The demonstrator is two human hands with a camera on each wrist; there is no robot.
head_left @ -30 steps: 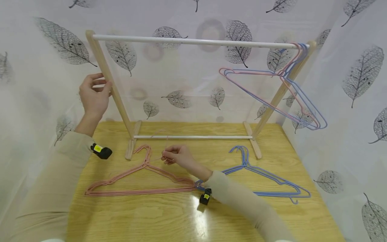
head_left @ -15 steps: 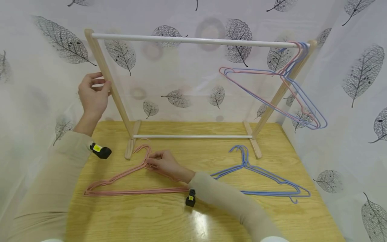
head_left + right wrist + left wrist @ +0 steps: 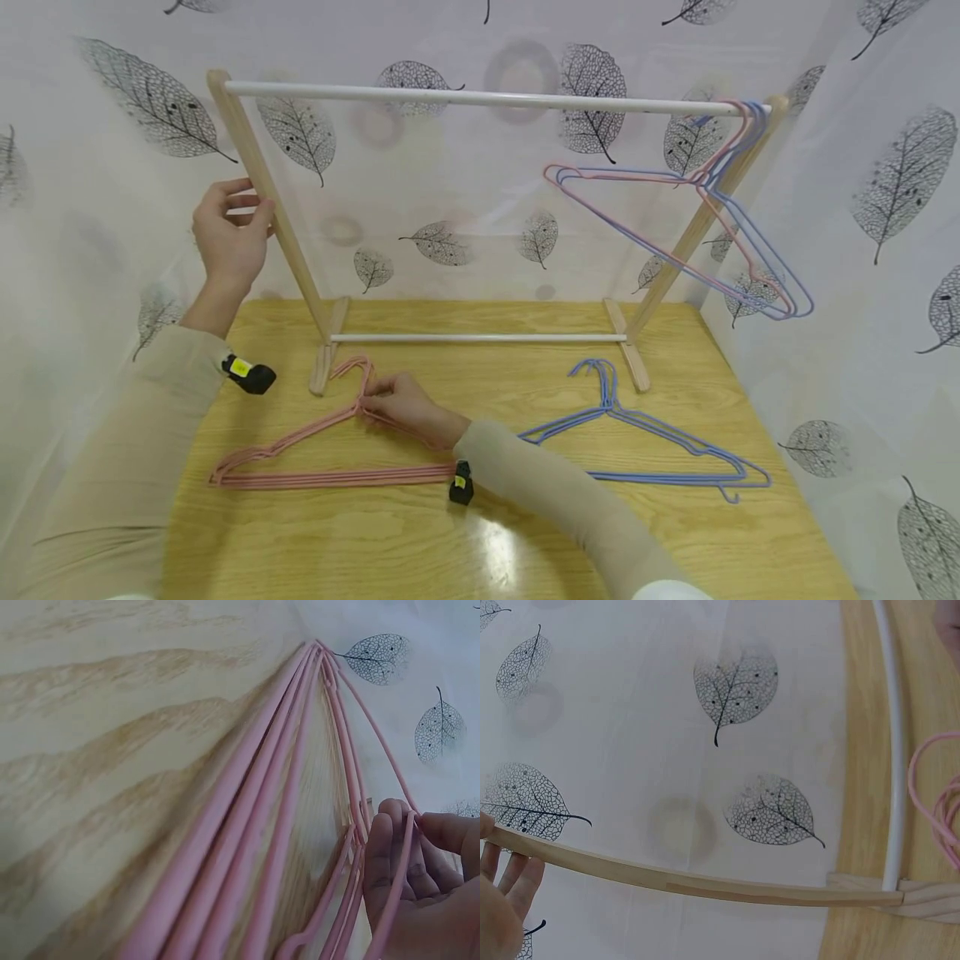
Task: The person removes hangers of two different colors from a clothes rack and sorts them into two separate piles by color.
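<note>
My left hand (image 3: 232,237) grips the left wooden upright (image 3: 258,171) of a small clothes rack, thumb at the front; in the left wrist view its fingers (image 3: 525,881) show below the upright. On the table, several pink hangers (image 3: 322,478) lie in a stack before the rack's left foot, hooks towards the rack. At the stack's neck, my right hand (image 3: 405,408) pinches a pink hanger (image 3: 394,885) between thumb and fingers. The right wrist view shows this hanger's neck raised over the others, its far end meeting theirs. In the head view, the hand and forearm hide the stack's right end.
Several blue hangers (image 3: 660,477) lie stacked to the right, one small hook poking out in front. Pink and blue hangers (image 3: 752,137) hang at the right end of the white top rail (image 3: 480,98). A leaf-patterned curtain (image 3: 465,183) closes off the back and sides.
My right hand has moved left with the pink hanger, from between the two stacks to the pink stack's neck, and the hanger has come down over the stack. My left hand stays on the upright.
</note>
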